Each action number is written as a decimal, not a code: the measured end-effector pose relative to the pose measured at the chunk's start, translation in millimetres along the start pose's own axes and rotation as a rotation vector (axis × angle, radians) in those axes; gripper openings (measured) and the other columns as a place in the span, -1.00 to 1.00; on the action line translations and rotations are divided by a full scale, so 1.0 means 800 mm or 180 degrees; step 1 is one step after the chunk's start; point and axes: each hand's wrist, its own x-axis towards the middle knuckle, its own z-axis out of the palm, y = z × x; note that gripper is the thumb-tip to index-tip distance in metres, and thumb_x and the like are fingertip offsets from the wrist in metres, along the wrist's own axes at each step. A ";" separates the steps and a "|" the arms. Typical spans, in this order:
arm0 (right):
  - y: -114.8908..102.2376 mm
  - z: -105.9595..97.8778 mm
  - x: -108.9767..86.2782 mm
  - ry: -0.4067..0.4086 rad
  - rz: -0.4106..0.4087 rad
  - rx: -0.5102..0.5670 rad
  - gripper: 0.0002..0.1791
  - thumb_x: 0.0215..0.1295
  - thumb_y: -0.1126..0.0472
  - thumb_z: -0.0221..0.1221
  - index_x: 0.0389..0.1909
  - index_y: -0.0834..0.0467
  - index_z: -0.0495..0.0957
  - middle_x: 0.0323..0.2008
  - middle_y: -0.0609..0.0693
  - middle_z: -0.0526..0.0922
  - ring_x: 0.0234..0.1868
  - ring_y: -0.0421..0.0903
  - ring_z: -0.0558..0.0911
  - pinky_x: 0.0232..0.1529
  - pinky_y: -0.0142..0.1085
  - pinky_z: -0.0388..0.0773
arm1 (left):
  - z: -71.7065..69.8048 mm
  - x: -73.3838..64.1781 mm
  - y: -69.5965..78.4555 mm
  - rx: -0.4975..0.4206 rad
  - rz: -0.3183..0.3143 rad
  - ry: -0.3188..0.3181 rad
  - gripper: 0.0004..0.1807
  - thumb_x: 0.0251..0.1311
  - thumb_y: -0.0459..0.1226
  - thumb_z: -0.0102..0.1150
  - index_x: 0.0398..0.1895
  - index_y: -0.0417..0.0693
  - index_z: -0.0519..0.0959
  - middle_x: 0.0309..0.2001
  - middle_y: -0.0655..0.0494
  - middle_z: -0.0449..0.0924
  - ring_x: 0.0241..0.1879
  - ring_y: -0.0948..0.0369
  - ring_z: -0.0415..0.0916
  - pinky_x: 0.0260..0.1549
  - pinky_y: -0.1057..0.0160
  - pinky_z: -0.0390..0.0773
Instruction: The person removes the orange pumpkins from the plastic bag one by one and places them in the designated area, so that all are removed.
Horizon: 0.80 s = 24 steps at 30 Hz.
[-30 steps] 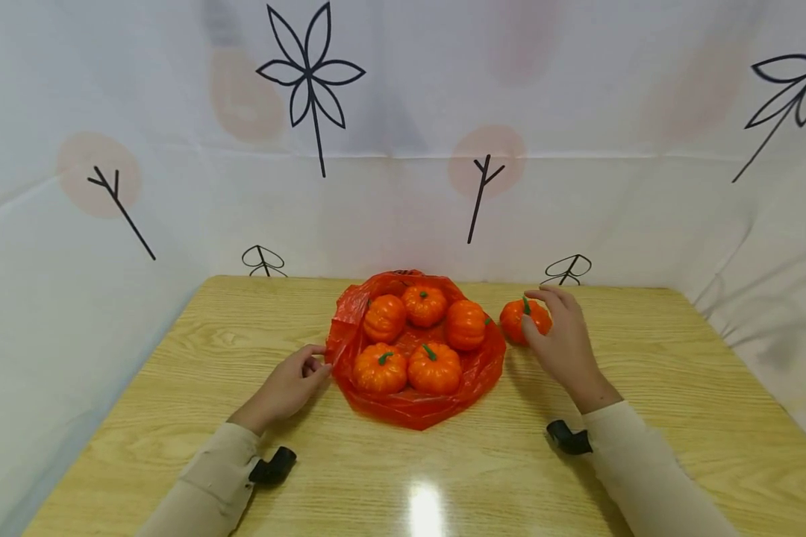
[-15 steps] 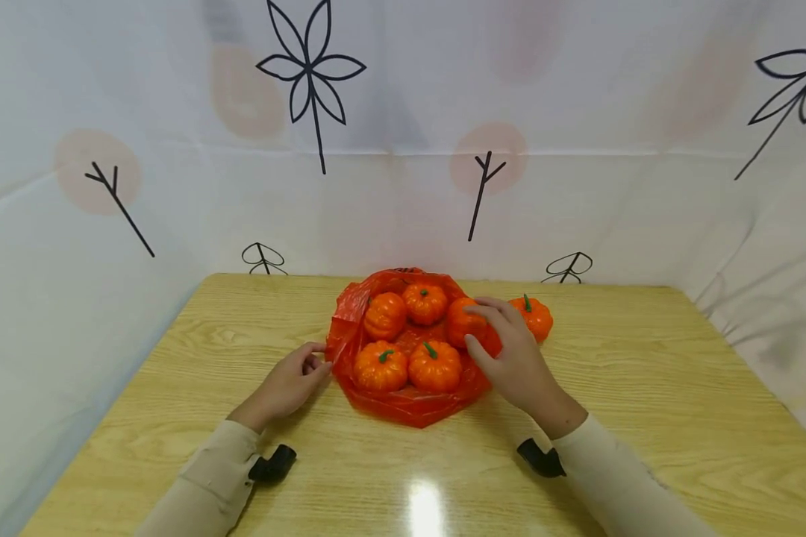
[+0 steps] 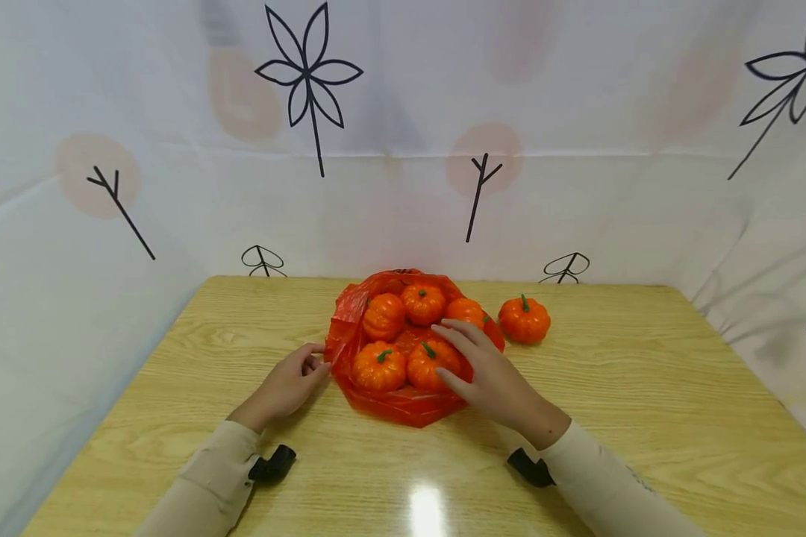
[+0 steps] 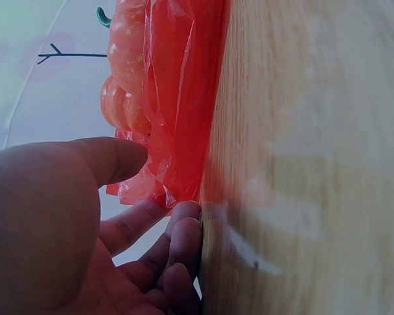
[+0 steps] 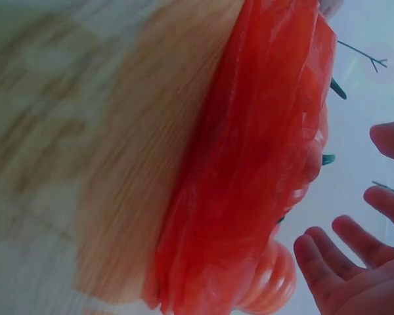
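Note:
An opened red plastic bag (image 3: 403,412) sits mid-table with its rim rolled low, holding several small orange toy pumpkins. My right hand (image 3: 500,388) hovers over its right side with spread fingers and holds nothing. Under and beside those fingers are the front-right pumpkin (image 3: 423,371) and the right-hand pumpkin (image 3: 466,310), both partly covered in the head view. One more pumpkin (image 3: 525,321) with a green stem stands outside, right of the bag. My left hand (image 3: 285,386) rests on the table, loosely bent fingertips right at the bag's left edge; the left wrist view shows thumb and fingers apart.
The light wooden table (image 3: 645,373) ends at a white cloth backdrop (image 3: 389,216) with black plant drawings, which also runs along both sides. A black wrist mount (image 3: 273,465) juts from the left sleeve and another mount (image 3: 530,468) from the right.
My right hand has moved left from the outside pumpkin, over the bag's right side, then lower toward the front-right pumpkin. The left hand, bag and pumpkins have stayed in place.

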 end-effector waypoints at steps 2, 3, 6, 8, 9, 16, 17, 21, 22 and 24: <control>0.002 0.002 0.000 -0.0079 0.0021 -0.0026 -0.29 0.32 0.09 0.31 0.46 0.01 0.30 0.46 0.06 0.26 0.45 0.14 0.31 0.29 0.10 0.44 | 0.001 0.001 -0.001 0.0002 0.0008 0.0001 -0.58 0.45 -0.11 0.09 0.27 -0.08 0.44 -0.20 0.04 0.51 -0.28 0.19 0.39 -0.24 0.24 0.42; 0.003 0.003 -0.001 -0.0114 0.0023 -0.0043 -0.28 0.33 0.09 0.31 0.47 0.01 0.29 0.46 0.07 0.25 0.45 0.14 0.31 0.28 0.10 0.45 | 0.001 0.001 -0.001 0.0003 0.0009 0.0000 -0.58 0.45 -0.11 0.09 0.27 -0.08 0.44 -0.20 0.04 0.51 -0.28 0.19 0.39 -0.24 0.24 0.42; 0.006 0.006 -0.001 -0.0193 0.0023 -0.0085 -0.28 0.32 0.08 0.31 0.47 0.03 0.29 0.46 0.08 0.26 0.44 0.15 0.31 0.26 0.08 0.47 | 0.001 0.001 -0.002 0.0008 0.0028 0.0018 -0.58 0.45 -0.12 0.09 0.26 -0.09 0.44 -0.20 0.03 0.52 -0.28 0.19 0.40 -0.24 0.24 0.42; 0.007 0.007 -0.001 -0.0225 0.0019 -0.0101 -0.29 0.32 0.09 0.31 0.46 0.06 0.31 0.45 0.10 0.28 0.44 0.15 0.32 0.26 0.07 0.47 | 0.001 0.001 -0.002 0.0016 0.0043 0.0022 -0.59 0.45 -0.12 0.09 0.26 -0.10 0.44 -0.20 0.03 0.53 -0.29 0.19 0.40 -0.25 0.24 0.42; 0.008 0.008 -0.001 -0.0243 0.0022 -0.0116 -0.29 0.32 0.09 0.31 0.45 0.06 0.32 0.44 0.10 0.28 0.43 0.16 0.33 0.26 0.07 0.48 | 0.001 0.001 -0.002 0.0014 0.0049 0.0023 -0.59 0.45 -0.13 0.09 0.26 -0.10 0.44 -0.20 0.03 0.53 -0.29 0.20 0.40 -0.25 0.24 0.42; 0.010 0.009 -0.001 -0.0360 0.0056 -0.0075 -0.29 0.32 0.10 0.32 0.45 0.09 0.32 0.45 0.15 0.28 0.44 0.19 0.32 0.28 0.08 0.45 | 0.001 0.001 0.000 -0.0005 0.0113 0.0034 -0.58 0.45 -0.14 0.10 0.25 -0.14 0.44 -0.22 0.04 0.53 -0.31 0.20 0.40 -0.25 0.24 0.42; 0.010 0.009 -0.002 -0.0371 0.0060 -0.0059 -0.29 0.32 0.10 0.32 0.45 0.10 0.32 0.45 0.16 0.27 0.44 0.19 0.32 0.29 0.09 0.44 | 0.001 0.001 0.000 -0.0006 0.0118 0.0036 -0.58 0.44 -0.14 0.10 0.25 -0.14 0.45 -0.22 0.04 0.53 -0.32 0.20 0.40 -0.24 0.24 0.42; 0.011 0.010 -0.002 -0.0428 0.0079 -0.0068 -0.29 0.33 0.08 0.30 0.45 0.11 0.31 0.47 0.16 0.25 0.46 0.20 0.30 0.30 0.08 0.43 | 0.001 0.001 0.001 -0.0006 0.0121 0.0043 -0.58 0.45 -0.14 0.10 0.26 -0.14 0.45 -0.22 0.04 0.53 -0.32 0.20 0.40 -0.23 0.23 0.42; 0.012 0.010 -0.003 -0.0441 0.0082 -0.0075 -0.30 0.34 0.08 0.29 0.45 0.11 0.32 0.47 0.15 0.25 0.46 0.20 0.30 0.31 0.08 0.42 | 0.001 0.001 0.000 -0.0005 0.0124 0.0039 -0.58 0.45 -0.14 0.09 0.26 -0.14 0.44 -0.22 0.04 0.53 -0.31 0.20 0.40 -0.23 0.23 0.42; 0.013 0.011 -0.003 -0.0470 0.0082 -0.0085 -0.30 0.34 0.07 0.29 0.45 0.12 0.32 0.47 0.15 0.24 0.46 0.20 0.30 0.31 0.07 0.42 | 0.001 0.001 0.000 0.0000 0.0128 0.0037 -0.58 0.45 -0.14 0.09 0.26 -0.14 0.44 -0.21 0.05 0.53 -0.31 0.20 0.40 -0.23 0.23 0.41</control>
